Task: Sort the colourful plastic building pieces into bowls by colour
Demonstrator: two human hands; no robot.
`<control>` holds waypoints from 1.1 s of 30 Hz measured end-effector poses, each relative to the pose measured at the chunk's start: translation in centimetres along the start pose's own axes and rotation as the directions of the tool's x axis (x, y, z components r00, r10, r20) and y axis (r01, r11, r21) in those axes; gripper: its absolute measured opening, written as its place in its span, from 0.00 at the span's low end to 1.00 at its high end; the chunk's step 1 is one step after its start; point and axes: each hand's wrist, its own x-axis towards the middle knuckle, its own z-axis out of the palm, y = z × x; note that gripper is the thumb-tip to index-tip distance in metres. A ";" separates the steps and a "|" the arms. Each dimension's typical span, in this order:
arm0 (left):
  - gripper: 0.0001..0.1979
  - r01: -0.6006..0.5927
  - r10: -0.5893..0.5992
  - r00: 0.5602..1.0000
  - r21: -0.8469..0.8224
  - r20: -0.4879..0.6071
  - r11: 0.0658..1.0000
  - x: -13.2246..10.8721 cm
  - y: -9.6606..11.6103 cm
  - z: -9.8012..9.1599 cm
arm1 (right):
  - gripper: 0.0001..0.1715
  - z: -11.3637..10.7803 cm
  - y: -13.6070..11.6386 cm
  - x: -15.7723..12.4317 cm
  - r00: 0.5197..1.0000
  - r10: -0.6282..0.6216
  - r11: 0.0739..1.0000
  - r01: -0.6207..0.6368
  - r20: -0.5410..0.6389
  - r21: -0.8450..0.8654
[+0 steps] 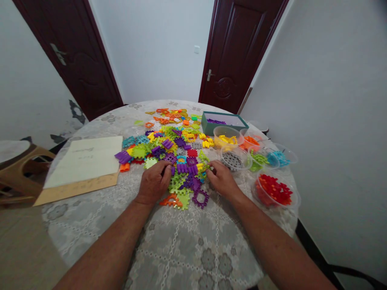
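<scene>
A pile of colourful toothed plastic building pieces [157, 151] spreads over the middle of the table. At its near left side is my left hand [155, 181], with thumb and forefinger closed on a small purple building piece [173, 170]. My right hand [223, 177] is at the near right of the pile, its fingertips pinched together beside a green piece [204, 166]. What lies between those right fingertips is too small to make out. Purple ribbed pieces [182, 168] lie between the hands. Closer to me are a purple ring-shaped piece [200, 198] and an orange triangular piece [171, 200].
Clear round tubs hold sorted pieces: yellow [226, 140], orange [250, 142], grey [232, 160], green [259, 159], blue [277, 158] and red [275, 190]. Behind them stands a green box [208, 128] with purple pieces. A paper-covered board [84, 155] lies left, near a stool [18, 173].
</scene>
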 end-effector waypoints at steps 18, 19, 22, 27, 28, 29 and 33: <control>0.14 -0.037 0.037 0.999 0.015 0.003 0.999 0.2 -0.7 0.3 | 0.30 0.2 -0.2 -0.2 0.994 0.038 0.999 -0.038 -0.101 0.001; 0.15 -0.035 0.035 0.999 0.018 -0.001 0.999 0.2 -0.7 0.3 | 0.29 -0.4 -0.8 -0.2 0.995 0.011 1.000 -0.013 -0.101 -0.024; 0.15 -0.026 0.027 1.000 0.033 -0.008 0.999 0.3 -0.9 0.2 | 0.28 -2.4 -3.0 -0.4 0.993 -0.067 0.993 0.057 -0.096 -0.103; 0.15 -0.038 0.039 0.999 0.062 -0.011 0.997 0.4 -1.0 0.1 | 0.25 -7.6 -6.7 -1.9 0.995 -0.095 0.991 0.095 0.000 -0.099; 0.15 -0.041 0.042 0.999 0.066 -0.013 0.997 0.4 -1.0 0.1 | 0.24 -8.9 -6.9 -2.2 0.996 -0.087 0.992 0.088 0.020 -0.092; 0.15 -0.043 0.044 0.999 0.067 -0.014 0.997 0.4 -1.1 0.2 | 0.24 -10.4 -6.8 -2.4 0.997 -0.072 0.993 0.074 0.026 -0.093; 0.14 -0.046 0.047 0.999 0.058 -0.017 0.997 0.4 -1.3 0.4 | 0.25 -16.5 -2.8 -1.2 0.999 0.022 0.985 -0.029 -0.046 -0.168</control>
